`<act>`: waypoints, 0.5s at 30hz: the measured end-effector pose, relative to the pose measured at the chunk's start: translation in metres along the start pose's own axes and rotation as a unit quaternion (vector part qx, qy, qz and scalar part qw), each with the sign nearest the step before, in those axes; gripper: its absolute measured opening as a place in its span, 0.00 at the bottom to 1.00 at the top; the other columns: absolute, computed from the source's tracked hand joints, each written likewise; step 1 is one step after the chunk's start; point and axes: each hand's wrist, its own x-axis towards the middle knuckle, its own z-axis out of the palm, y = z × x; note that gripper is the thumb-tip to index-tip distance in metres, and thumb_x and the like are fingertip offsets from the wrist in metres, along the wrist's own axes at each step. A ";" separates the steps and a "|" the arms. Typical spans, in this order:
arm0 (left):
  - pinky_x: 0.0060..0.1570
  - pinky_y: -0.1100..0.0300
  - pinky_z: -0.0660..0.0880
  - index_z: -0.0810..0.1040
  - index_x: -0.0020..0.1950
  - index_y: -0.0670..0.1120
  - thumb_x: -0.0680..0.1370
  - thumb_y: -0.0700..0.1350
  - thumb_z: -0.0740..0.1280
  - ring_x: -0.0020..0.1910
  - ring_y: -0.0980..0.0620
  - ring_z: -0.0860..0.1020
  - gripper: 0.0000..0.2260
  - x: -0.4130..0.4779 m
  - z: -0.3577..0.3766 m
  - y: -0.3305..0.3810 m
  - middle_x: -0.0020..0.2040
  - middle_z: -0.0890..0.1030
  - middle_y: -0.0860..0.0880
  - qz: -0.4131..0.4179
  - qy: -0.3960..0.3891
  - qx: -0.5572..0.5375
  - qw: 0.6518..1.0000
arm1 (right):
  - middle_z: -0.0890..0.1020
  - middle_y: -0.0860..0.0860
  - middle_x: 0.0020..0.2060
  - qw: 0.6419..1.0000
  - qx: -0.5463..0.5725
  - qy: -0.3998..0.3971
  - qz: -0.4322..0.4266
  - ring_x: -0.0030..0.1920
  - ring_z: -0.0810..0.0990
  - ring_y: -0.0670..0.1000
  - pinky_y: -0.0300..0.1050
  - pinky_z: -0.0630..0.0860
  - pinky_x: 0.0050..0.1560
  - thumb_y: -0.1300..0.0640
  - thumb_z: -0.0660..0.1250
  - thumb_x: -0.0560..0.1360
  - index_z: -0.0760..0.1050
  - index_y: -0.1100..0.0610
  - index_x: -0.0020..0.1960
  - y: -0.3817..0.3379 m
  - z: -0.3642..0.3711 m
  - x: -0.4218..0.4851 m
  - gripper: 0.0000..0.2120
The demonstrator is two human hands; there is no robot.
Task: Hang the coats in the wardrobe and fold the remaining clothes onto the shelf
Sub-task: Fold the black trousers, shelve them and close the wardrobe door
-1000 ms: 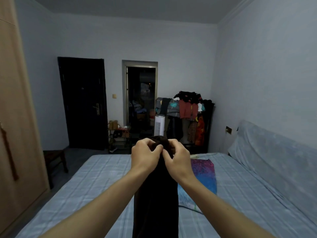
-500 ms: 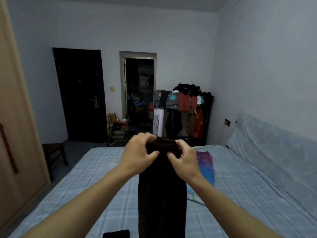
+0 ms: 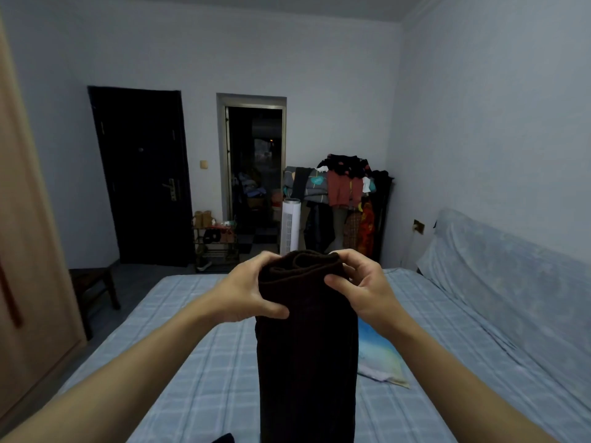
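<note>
**Dark ribbed garment** (image 3: 307,346), doubled lengthwise, hangs upright at the centre of the view above the bed (image 3: 192,378), with its layered top edge toward 12 o'clock. The left hand (image 3: 252,292) clamps that edge at the garment's 9 o'clock, thumb in front and fingers curled behind. The right hand (image 3: 361,292) clamps it likewise at 3 o'clock.

**Progress (judged):** folding of this one piece is under way, and it has not yet reached a shelf. The wardrobe (image 3: 28,282), at 9 o'clock of the view, shows only a door panel, so whether any coats are hung cannot be told. A small dark cloth (image 3: 224,439) lies on the bed at 6 o'clock, and a loaded clothes rack (image 3: 345,193) stands at 1 o'clock.

**Change:** the hands, nearly touching a second ago, now sit apart at the two edges. The top edge spreads wider.
</note>
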 end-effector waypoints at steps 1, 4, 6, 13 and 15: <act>0.50 0.57 0.81 0.73 0.62 0.57 0.63 0.42 0.82 0.54 0.56 0.80 0.32 0.000 0.002 0.000 0.55 0.78 0.54 0.006 -0.012 -0.001 1.000 | 0.83 0.59 0.45 1.000 0.003 -0.002 0.001 0.49 0.83 0.56 0.53 0.81 0.52 0.70 0.68 0.76 0.78 0.60 0.54 0.000 -0.001 -0.001 0.10; 0.47 0.56 0.82 0.76 0.56 0.54 0.64 0.39 0.81 0.49 0.56 0.81 0.26 -0.001 0.005 0.000 0.50 0.80 0.52 0.021 -0.009 0.005 1.000 | 0.83 0.57 0.44 1.000 0.013 -0.002 0.009 0.47 0.83 0.55 0.53 0.81 0.53 0.71 0.68 0.75 0.78 0.60 0.53 0.001 -0.001 -0.005 0.10; 0.44 0.55 0.82 0.76 0.53 0.54 0.63 0.37 0.81 0.47 0.55 0.82 0.24 0.000 0.007 0.002 0.48 0.80 0.51 0.032 0.019 0.014 0.999 | 0.83 0.57 0.44 1.000 0.017 0.000 0.008 0.47 0.83 0.54 0.52 0.81 0.53 0.71 0.68 0.75 0.78 0.60 0.53 0.001 -0.001 -0.007 0.10; 0.53 0.60 0.79 0.64 0.66 0.66 0.64 0.49 0.81 0.58 0.57 0.77 0.38 -0.010 0.005 0.024 0.62 0.72 0.59 0.134 0.038 0.166 0.976 | 0.83 0.55 0.44 1.000 0.015 0.003 -0.020 0.47 0.83 0.54 0.46 0.80 0.49 0.70 0.68 0.76 0.79 0.56 0.53 -0.011 -0.012 -0.011 0.11; 0.55 0.59 0.79 0.61 0.70 0.68 0.67 0.54 0.79 0.58 0.55 0.76 0.38 -0.015 0.003 0.035 0.69 0.63 0.61 0.179 -0.001 0.268 0.947 | 0.83 0.54 0.43 0.999 0.011 -0.005 -0.034 0.47 0.83 0.53 0.44 0.80 0.48 0.70 0.68 0.76 0.79 0.57 0.53 -0.015 -0.014 -0.012 0.11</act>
